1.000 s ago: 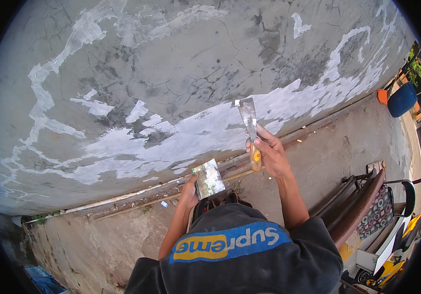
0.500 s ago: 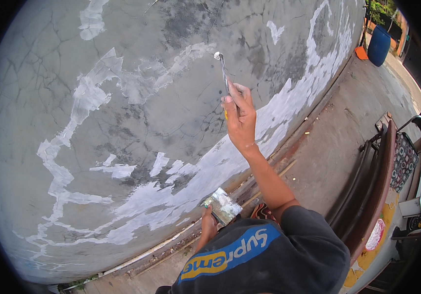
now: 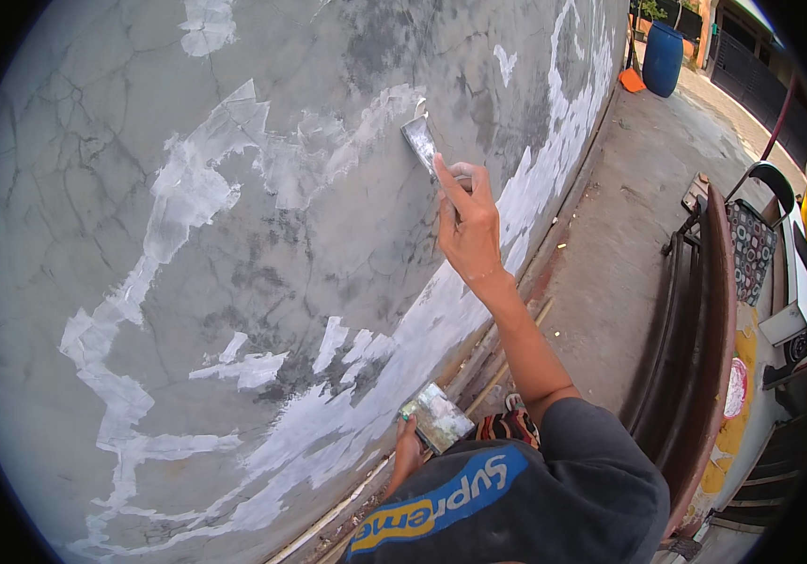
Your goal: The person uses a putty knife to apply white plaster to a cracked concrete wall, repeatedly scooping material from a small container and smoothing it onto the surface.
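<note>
My right hand (image 3: 474, 230) is closed round a putty knife (image 3: 419, 143), index finger lying along it. The metal blade is angled up and left, its edge at the cracked grey wall (image 3: 337, 254). A small dab of white filler (image 3: 421, 105) shows at the blade's edge, beside the end of a filled white streak (image 3: 201, 179). Low down, close to my body, my left hand (image 3: 408, 451) grips a flat rectangular plate (image 3: 438, 419) smeared with white filler. Most of the left fingers are hidden beneath it.
A broad white patched band (image 3: 422, 329) runs along the wall's lower part. To the right stands a long brown bench (image 3: 704, 376), with a chair with a patterned seat (image 3: 751, 249) beyond it. Farther off are a blue barrel (image 3: 663, 61) and an orange dustpan-like piece (image 3: 632, 81).
The putty knife has turned from edge-on to show its broad blade face, and the filler at its tip looks thinner. The whole view has shifted slightly. The plate stays in my left hand.
</note>
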Demonstrator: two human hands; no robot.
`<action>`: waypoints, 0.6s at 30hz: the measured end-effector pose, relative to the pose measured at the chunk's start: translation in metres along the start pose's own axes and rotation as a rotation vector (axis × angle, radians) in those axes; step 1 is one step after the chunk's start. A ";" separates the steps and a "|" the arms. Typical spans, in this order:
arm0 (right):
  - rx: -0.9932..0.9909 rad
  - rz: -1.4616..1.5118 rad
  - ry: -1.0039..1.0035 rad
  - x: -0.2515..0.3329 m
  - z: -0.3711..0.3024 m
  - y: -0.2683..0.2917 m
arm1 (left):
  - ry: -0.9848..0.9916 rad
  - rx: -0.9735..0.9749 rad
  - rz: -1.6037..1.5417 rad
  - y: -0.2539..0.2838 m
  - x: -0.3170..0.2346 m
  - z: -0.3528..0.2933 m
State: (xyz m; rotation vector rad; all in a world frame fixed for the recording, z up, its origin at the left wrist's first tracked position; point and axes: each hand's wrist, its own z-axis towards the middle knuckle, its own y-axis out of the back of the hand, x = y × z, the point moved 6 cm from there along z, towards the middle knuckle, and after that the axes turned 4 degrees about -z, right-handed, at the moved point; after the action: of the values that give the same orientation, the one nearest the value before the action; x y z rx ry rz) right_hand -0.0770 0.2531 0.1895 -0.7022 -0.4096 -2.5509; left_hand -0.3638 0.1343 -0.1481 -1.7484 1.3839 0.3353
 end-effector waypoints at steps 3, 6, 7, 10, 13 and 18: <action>0.062 -0.133 -0.005 0.009 0.009 0.032 | 0.010 0.006 0.018 0.008 0.002 0.006; 0.080 -0.274 0.017 0.022 0.035 0.050 | 0.022 0.056 0.043 -0.004 -0.006 0.003; 0.099 -0.327 0.039 0.025 0.043 0.049 | 0.022 0.079 0.052 -0.006 -0.008 0.000; 0.130 -0.353 0.058 0.029 0.052 0.040 | 0.024 0.066 0.022 0.002 0.001 0.010; 0.162 -0.354 0.058 0.025 0.042 0.033 | 0.066 0.048 -0.001 -0.004 0.000 0.009; 0.191 -0.224 -0.046 0.027 0.027 0.041 | 0.065 0.121 0.008 -0.006 -0.004 0.009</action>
State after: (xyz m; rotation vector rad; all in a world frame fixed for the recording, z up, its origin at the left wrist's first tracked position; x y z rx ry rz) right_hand -0.0661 0.2197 0.2330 -0.6780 -0.7752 -2.6580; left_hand -0.3576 0.1439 -0.1477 -1.6669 1.4277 0.1964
